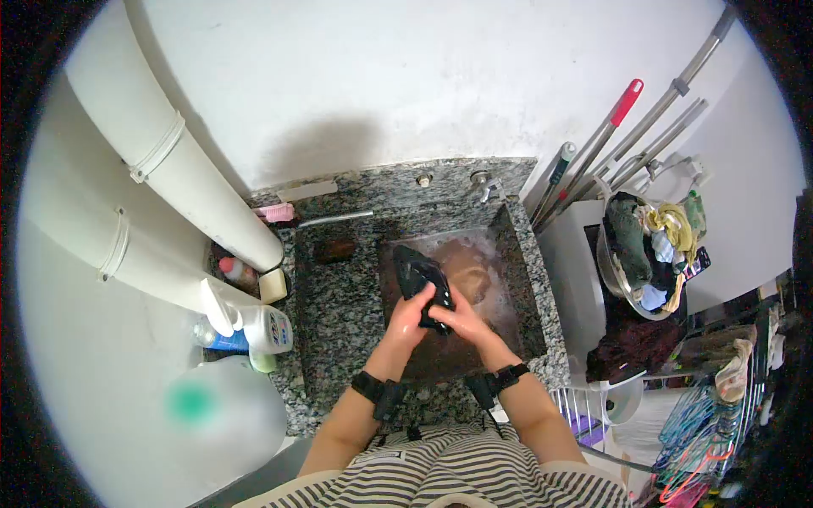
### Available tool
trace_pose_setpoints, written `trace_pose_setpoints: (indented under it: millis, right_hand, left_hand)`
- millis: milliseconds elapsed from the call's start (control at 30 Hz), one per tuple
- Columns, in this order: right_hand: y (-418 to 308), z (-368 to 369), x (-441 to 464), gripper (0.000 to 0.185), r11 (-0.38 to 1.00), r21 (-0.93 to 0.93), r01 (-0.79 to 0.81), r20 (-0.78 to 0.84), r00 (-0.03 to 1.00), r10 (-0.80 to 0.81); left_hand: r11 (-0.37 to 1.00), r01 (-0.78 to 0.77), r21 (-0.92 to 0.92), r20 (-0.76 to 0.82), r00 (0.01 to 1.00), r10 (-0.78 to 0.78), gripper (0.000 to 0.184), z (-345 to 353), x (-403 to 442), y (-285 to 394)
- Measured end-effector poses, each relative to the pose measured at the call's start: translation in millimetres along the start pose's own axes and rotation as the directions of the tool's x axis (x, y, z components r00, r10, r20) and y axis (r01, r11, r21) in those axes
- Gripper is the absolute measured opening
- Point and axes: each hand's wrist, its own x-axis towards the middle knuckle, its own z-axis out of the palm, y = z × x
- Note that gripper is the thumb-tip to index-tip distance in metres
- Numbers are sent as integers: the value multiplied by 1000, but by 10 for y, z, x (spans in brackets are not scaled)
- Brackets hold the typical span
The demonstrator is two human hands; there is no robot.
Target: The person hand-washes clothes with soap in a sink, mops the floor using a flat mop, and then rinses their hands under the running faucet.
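Note:
Over the soapy water both of my hands grip a wet, glossy black cloth (419,273), bunched into a long shape. My left hand (410,318) holds its lower left side with the thumb pressed on top. From the right, my right hand (464,317) pinches its lower end. Beneath them lies a granite sink basin (532,292) filled with cloudy, foamy water. A brownish thing (466,273) shows under the surface behind my hands; its kind I cannot make out.
A tap (484,184) sticks out above the basin. Left are a bar of soap (273,286), a white bottle (269,330) and a pink brush (278,212). Right stand a bowl of clothes (611,267), several poles (597,140) and hangers (686,427).

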Motion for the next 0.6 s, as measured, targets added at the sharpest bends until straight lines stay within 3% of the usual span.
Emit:
trace_pose_setpoints:
  millis: [33, 67, 133, 167, 200, 233, 267, 333, 400, 467, 533, 567, 600]
  right_hand:
    - [38, 8, -39, 70, 1000, 11, -12, 61, 998, 12]
    - [112, 35, -62, 64, 995, -76, 62, 29, 998, -60]
    - [240, -21, -80, 52, 993, -111, -49, 125, 990, 63]
    - [289, -69, -84, 52, 993, -109, -46, 126, 990, 60]
    - [279, -107, -96, 47, 989, -46, -143, 178, 973, 149]
    - [276, -135, -109, 42, 970, 10, -242, 235, 944, 233]
    - [274, -161, -124, 42, 971, 9, -240, 236, 944, 231]
    - [123, -139, -175, 37, 955, 115, -275, 249, 938, 240]
    - [203, -125, -194, 35, 957, 68, -283, 193, 945, 266]
    - [356, -148, -184, 32, 957, 22, -290, 129, 950, 285]
    - [575, -180, -165, 32, 810, 247, -531, 182, 847, 500]
    - [678, -179, -180, 32, 809, 246, -534, 182, 845, 502]
    - [659, -114, -203, 33, 701, 423, -574, 116, 801, 587]
  left_hand:
    - [1000, -11, -15, -22, 1000, 11, 23, -93, 46, -1]
    - [999, -23, -29, -45, 999, 22, 24, -168, 95, -12]
    - [994, -97, -42, -91, 992, 93, 27, -170, 80, 46]
    - [995, -61, -80, -127, 991, 51, 27, -277, 129, 61]
    - [993, -26, -119, -160, 987, 7, 28, -321, 119, 123]
    - [993, 29, -116, -123, 992, -43, 28, -387, 60, 173]
    - [993, 27, -116, -121, 992, -41, 28, -410, 23, 175]
    - [985, -36, 171, -202, 977, 70, 23, -373, -96, 196]
    - [986, -54, 161, -167, 983, 81, 29, -381, -211, 126]
    - [825, -119, 553, -85, 977, 197, 36, -455, -271, 41]
    - [781, -170, 601, -40, 969, 242, 42, -347, -410, 66]
    - [618, -176, 766, -10, 958, 286, 44, -390, -429, 20]
    - [422, -170, 890, 29, 946, 322, 47, -416, -454, -11]
